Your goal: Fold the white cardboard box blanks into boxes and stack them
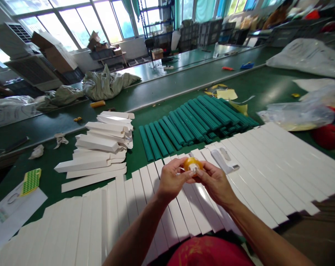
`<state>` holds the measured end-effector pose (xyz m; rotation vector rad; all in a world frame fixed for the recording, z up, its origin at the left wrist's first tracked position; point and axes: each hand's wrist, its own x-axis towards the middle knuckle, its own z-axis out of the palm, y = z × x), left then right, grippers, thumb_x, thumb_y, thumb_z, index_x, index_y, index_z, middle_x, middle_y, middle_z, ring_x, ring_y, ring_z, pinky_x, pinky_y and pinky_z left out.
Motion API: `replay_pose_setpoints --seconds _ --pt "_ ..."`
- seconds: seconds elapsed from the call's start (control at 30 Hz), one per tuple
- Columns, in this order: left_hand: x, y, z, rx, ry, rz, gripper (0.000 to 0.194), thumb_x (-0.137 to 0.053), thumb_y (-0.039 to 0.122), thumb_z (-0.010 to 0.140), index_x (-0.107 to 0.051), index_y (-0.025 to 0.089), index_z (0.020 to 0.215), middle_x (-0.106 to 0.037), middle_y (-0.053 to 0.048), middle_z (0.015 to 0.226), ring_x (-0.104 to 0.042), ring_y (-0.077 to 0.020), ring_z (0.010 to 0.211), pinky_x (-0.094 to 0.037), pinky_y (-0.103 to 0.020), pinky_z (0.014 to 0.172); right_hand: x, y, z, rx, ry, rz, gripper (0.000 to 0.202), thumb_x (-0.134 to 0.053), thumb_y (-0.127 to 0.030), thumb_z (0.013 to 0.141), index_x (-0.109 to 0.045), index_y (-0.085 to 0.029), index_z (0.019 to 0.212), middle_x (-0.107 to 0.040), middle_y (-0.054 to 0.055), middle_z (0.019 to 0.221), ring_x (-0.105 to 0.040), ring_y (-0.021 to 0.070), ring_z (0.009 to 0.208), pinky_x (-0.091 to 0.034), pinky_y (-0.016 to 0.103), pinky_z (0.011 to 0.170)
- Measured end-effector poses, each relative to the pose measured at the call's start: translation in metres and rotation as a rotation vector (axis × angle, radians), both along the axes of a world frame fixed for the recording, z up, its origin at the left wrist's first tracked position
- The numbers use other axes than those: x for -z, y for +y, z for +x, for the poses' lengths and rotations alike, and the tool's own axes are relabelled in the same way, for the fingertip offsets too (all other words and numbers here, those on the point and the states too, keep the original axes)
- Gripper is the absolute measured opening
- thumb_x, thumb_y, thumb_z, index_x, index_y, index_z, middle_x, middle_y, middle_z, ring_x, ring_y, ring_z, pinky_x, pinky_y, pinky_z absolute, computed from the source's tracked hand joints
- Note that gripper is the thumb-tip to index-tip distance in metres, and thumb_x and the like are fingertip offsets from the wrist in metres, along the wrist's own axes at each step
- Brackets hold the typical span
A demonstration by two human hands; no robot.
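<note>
Because the left hand (169, 181) and right hand (217, 184) grip opposite sides of a roll of amber adhesive tape (190, 162), it sits steady between them, its face tipped back towards the wearer, probably so that its surface can be seen and felt. Both thumbs press close together near the middle, with the other fingers curled around the rim; the wrists turn inward, and the forearms reach up from the lower edge in a broad V. The hands are thus clamped on the roll, above a row of narrow white cartons (261, 159). These lie edge to edge along the worktop (267, 87), which seems meant to keep them flat and within reach. A pale plastic tape dispenser (222, 161), or so it looks, rests on the row just beside the right hand. Farther on, ribbed green strips (181, 125) are stacked side by side, left of which lies a looser pile of white cartons (98, 142). Beyond are crumpled sacks (103, 85), then windows (85, 22).
</note>
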<state>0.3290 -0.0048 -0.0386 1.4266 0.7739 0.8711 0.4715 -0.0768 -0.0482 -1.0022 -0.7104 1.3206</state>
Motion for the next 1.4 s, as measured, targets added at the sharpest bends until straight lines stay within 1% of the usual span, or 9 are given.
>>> replay_pose_setpoints --seconds 0.13,0.3,0.57,0.8,0.93,1.07,1.2,1.3,1.4 --pt "-0.005 -0.001 0.0 -0.019 0.072 0.067 0.04 -0.078 0.022 0.073 -0.071 0.017 0.112 -0.069 -0.007 0.102 -0.067 -0.0185 0.088 -0.058 -0.033 0.085 -0.001 0.001 0.001 0.013 -0.015 -0.007 0.036 -0.072 -0.041 0.082 -0.066 -0.017 0.107 -0.071 0.008 0.104 -0.069 0.0221 0.09 -0.062 0.038 0.077" --pt "-0.011 -0.001 -0.002 -0.056 0.174 0.187 0.034 -0.077 0.023 0.073 -0.073 0.019 0.107 -0.07 -0.004 0.094 -0.066 -0.0157 0.08 -0.057 -0.027 0.077 -0.003 0.002 -0.002 0.03 -0.015 0.006 0.033 -0.073 -0.042 0.081 -0.066 -0.017 0.102 -0.071 0.007 0.102 -0.069 0.0208 0.087 -0.062 0.037 0.076" --pt "-0.016 -0.002 -0.002 -0.099 0.204 0.232 0.03 -0.077 0.025 0.074 -0.075 0.018 0.103 -0.07 -0.003 0.085 -0.064 -0.0143 0.074 -0.054 -0.024 0.07 -0.002 0.003 -0.007 0.068 -0.021 -0.002 0.031 -0.074 -0.044 0.079 -0.065 -0.019 0.096 -0.071 0.006 0.097 -0.068 0.021 0.086 -0.063 0.038 0.075" --pt "-0.009 -0.002 0.004 -0.144 0.177 0.227 0.031 -0.077 0.022 0.072 -0.075 0.016 0.102 -0.072 -0.004 0.084 -0.064 -0.0149 0.073 -0.054 -0.026 0.069 -0.001 0.002 -0.007 0.091 -0.012 0.005 0.024 -0.072 -0.041 0.082 -0.064 -0.021 0.091 -0.07 0.004 0.092 -0.067 0.02 0.082 -0.062 0.038 0.073" --pt "-0.005 -0.003 0.007 -0.142 0.167 0.224 0.031 -0.076 0.024 0.074 -0.074 0.015 0.104 -0.072 -0.005 0.087 -0.065 -0.0158 0.075 -0.056 -0.027 0.071 0.0 0.001 -0.006 0.125 -0.068 0.006 0.026 -0.071 -0.043 0.082 -0.063 -0.021 0.091 -0.069 0.004 0.089 -0.067 0.0203 0.081 -0.062 0.038 0.072" --pt "-0.006 -0.006 0.01 -0.148 0.181 0.255 0.03 -0.074 0.027 0.076 -0.073 0.015 0.104 -0.072 -0.004 0.085 -0.066 -0.016 0.075 -0.057 -0.028 0.072 -0.002 -0.001 -0.004 0.173 -0.125 -0.003 0.029 -0.072 -0.046 0.08 -0.063 -0.02 0.091 -0.069 0.004 0.088 -0.067 0.02 0.078 -0.062 0.038 0.071" --pt "-0.002 -0.01 0.019 -0.141 0.128 0.249 0.028 -0.074 0.026 0.076 -0.073 0.016 0.102 -0.072 -0.004 0.085 -0.066 -0.0163 0.076 -0.057 -0.028 0.073 -0.004 -0.007 0.001 0.197 -0.172 -0.001 0.029 -0.07 -0.045 0.083 -0.062 -0.019 0.094 -0.069 0.004 0.09 -0.067 0.0193 0.077 -0.061 0.037 0.072" --pt "0.002 -0.011 0.03 -0.092 0.105 0.221 0.026 -0.072 0.021 0.079 -0.073 0.017 0.104 -0.072 -0.004 0.089 -0.067 -0.0164 0.079 -0.057 -0.028 0.075 -0.002 -0.014 0.012 0.24 -0.346 0.002 0.027 -0.065 -0.044 0.086 -0.061 -0.019 0.098 -0.069 0.004 0.086 -0.067 0.019 0.074 -0.06 0.035 0.072" --pt "-0.001 -0.011 0.041 0.006 0.157 0.276 0.035 -0.068 0.013 0.078 -0.07 0.019 0.112 -0.071 -0.005 0.102 -0.067 -0.018 0.092 -0.057 -0.032 0.084 -0.002 -0.025 0.029 0.346 -0.768 0.075 0.021 -0.063 -0.039 0.087 -0.061 -0.021 0.097 -0.069 0.005 0.082 -0.066 0.0189 0.071 -0.057 0.033 0.069"
